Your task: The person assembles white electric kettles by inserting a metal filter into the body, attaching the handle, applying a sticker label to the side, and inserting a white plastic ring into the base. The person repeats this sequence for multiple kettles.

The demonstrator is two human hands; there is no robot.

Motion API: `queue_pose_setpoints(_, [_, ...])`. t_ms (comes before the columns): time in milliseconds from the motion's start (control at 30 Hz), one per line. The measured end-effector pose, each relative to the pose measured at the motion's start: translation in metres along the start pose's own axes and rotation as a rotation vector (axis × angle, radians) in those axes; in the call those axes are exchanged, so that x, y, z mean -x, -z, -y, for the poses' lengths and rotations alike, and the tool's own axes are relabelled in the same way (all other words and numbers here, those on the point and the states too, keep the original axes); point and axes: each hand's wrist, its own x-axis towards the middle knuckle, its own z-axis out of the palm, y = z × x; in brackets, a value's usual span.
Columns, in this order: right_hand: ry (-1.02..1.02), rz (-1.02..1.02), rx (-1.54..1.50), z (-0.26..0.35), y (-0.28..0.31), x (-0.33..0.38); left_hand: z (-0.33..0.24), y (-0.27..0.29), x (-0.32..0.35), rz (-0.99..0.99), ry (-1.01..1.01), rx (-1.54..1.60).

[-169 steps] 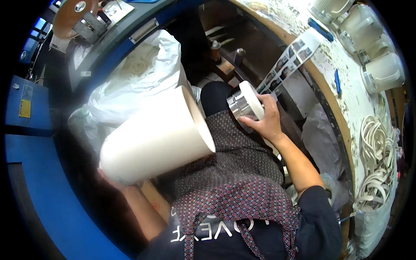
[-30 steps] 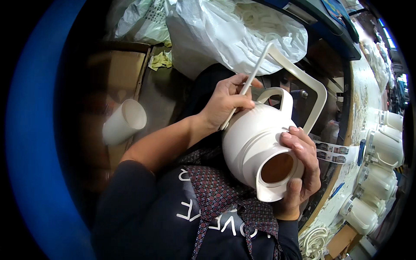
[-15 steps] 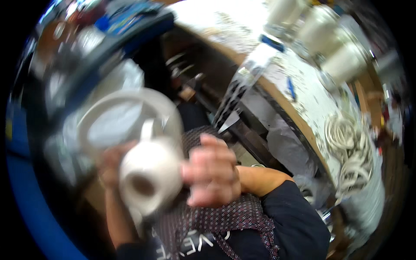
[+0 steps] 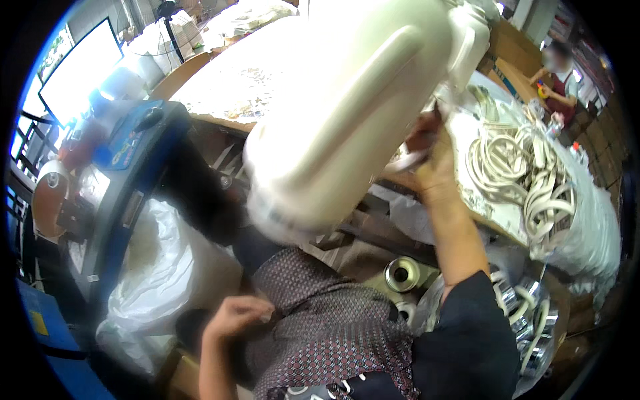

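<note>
A large cream plastic jug [image 4: 333, 127] fills the upper middle, tilted and very close, with a long raised loop along its side. Its lower end is smeared by motion. My right hand [image 4: 425, 137] reaches up to the jug's right side with fingers closed on it; the jug hides part of the hand. My left hand [image 4: 239, 317] is low in front of my patterned apron [image 4: 333, 333], away from the jug, fingers loosely bent and nothing visible in them.
On the right of the worktable lies a heap of cream handles and rings [image 4: 513, 167]. Below it sit round silver-and-cream parts [image 4: 530, 320] in a clear bag. A blue-edged machine [image 4: 140, 140] and a white plastic bag [image 4: 167, 267] stand at left. A person [image 4: 560, 87] works far right.
The jug has risen from my lap to close in front of me, above the table edge. My left hand has let go and dropped; my right arm has stretched forward. The view has tilted up.
</note>
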Motion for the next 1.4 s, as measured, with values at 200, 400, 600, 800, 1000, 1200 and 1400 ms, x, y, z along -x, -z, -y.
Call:
queue_pose_setpoints(200, [0.662,0.168,0.424,0.054,-0.004,-0.171,0.066,0.015,-0.049,-0.636,0.134,0.247])
queue_pose_setpoints(400, [0.94,-0.467,1.135,0.071,0.01,-0.299,0.128,0.005,-0.051,-0.415,0.201,-0.397])
queue_pose_setpoints(600, [1.153,0.314,1.295,-0.065,0.006,-0.154,0.117,-0.003,-0.056,-0.353,0.244,-0.51])
queue_pose_setpoints(800, [0.65,0.642,1.669,-0.133,0.032,-0.139,0.124,0.004,-0.059,-0.225,0.37,-0.591])
queue_pose_setpoints(1000, [0.082,0.556,1.362,-0.139,0.023,-0.163,0.124,0.006,-0.059,-0.276,0.343,-0.617])
queue_pose_setpoints(1200, [-0.005,0.647,1.489,-0.132,0.002,-0.187,0.115,0.004,-0.053,-0.276,0.322,-0.669])
queue_pose_setpoints(1400, [0.761,0.528,1.714,-0.145,0.014,-0.153,0.115,0.002,-0.031,-0.33,0.255,-0.64])
